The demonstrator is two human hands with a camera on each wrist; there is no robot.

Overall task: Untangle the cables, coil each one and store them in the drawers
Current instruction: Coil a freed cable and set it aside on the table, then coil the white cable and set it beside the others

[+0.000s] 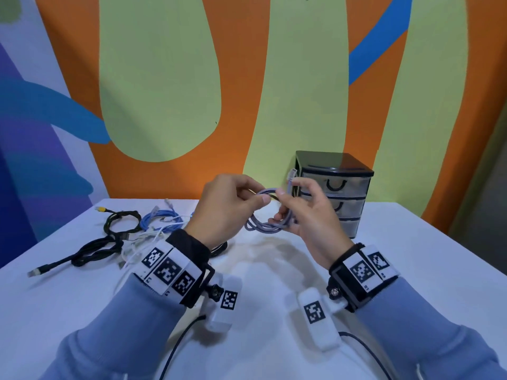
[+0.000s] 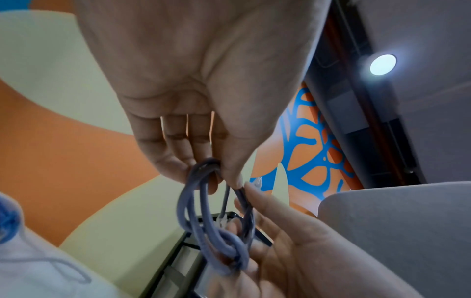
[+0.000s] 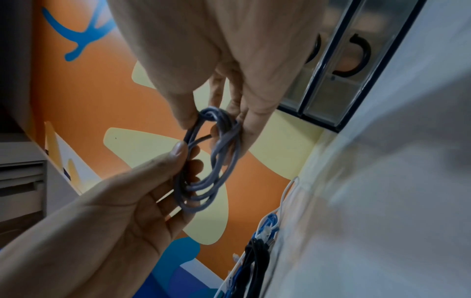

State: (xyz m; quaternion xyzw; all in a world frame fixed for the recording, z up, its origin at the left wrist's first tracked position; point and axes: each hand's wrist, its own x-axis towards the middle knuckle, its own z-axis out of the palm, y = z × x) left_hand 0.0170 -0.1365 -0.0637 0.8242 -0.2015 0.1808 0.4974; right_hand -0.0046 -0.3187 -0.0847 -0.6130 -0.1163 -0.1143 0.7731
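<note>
A lilac network cable (image 1: pixel 260 227) is held as a small coil of several loops above the table, between both hands. My left hand (image 1: pixel 255 194) pinches the top of the coil between thumb and fingers; the left wrist view shows that pinch (image 2: pixel 219 171) on the cable (image 2: pixel 201 217). My right hand (image 1: pixel 285 207) grips the coil's right side, and one clear plug (image 1: pixel 292 174) sticks up above its fingers. In the right wrist view the right hand (image 3: pixel 216 121) holds the loops (image 3: pixel 214 173). The black three-drawer unit (image 1: pixel 334 187) stands just behind the right hand, all drawers closed.
A tangle lies on the white table (image 1: pixel 397 242) at the left: a black cable (image 1: pixel 115 234) with a yellow plug, a blue cable (image 1: pixel 159 218) and a thin white cable (image 1: pixel 142 242). A painted wall stands close behind the table.
</note>
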